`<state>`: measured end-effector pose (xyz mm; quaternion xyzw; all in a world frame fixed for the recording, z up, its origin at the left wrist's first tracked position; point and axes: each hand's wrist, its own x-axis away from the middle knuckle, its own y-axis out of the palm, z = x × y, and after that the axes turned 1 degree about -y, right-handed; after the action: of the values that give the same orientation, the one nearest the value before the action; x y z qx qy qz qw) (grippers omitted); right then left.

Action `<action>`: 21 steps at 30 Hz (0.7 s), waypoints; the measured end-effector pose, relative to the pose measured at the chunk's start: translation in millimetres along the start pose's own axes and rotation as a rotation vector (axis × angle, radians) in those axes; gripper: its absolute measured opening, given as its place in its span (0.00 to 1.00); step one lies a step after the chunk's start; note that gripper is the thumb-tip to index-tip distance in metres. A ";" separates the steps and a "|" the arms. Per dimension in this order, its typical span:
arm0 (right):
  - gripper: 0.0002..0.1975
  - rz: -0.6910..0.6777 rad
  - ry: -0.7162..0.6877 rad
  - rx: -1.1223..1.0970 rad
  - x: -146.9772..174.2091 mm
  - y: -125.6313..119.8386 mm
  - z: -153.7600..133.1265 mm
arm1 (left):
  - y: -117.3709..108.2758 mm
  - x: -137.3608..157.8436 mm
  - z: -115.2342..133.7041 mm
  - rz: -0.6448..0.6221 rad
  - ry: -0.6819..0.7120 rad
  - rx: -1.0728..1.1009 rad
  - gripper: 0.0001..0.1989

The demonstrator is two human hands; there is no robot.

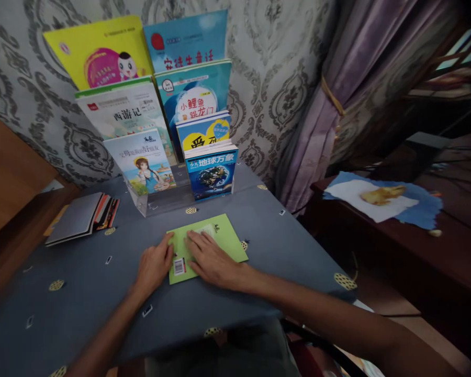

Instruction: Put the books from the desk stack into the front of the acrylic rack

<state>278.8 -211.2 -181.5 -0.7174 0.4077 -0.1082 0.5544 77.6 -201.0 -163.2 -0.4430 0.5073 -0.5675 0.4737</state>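
Observation:
A light green book (230, 243) lies flat on the table, its barcode side up. My right hand (214, 263) rests palm down across its middle, fingers stretched out and covering part of a pale patch. At the book's left edge is my left hand (154, 266), with index finger and thumb apart and touching the edge. The other fingers of that hand are partly hidden. Behind the green book, a clear display rack (142, 204) holds upright books, among them a blue one with a globe (212, 175) and one with a cartoon child (147, 165).
A small stack of books (76, 217) lies on the left of the grey-blue tablecloth (282, 262). Patterned wall covering and a tied purple curtain (310, 136) stand behind. To the right, a dark red surface (447, 246) holds a blue cloth (424, 212) and white paper.

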 end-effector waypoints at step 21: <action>0.21 -0.068 0.145 0.068 61.1 -54.6 57.6 | 9.3 -20.6 96.3 -0.049 0.125 0.005 0.22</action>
<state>378.4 -210.6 -172.2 -0.7019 0.4181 -0.1925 0.5435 176.4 -196.0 -164.0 -0.4177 0.5234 -0.6067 0.4284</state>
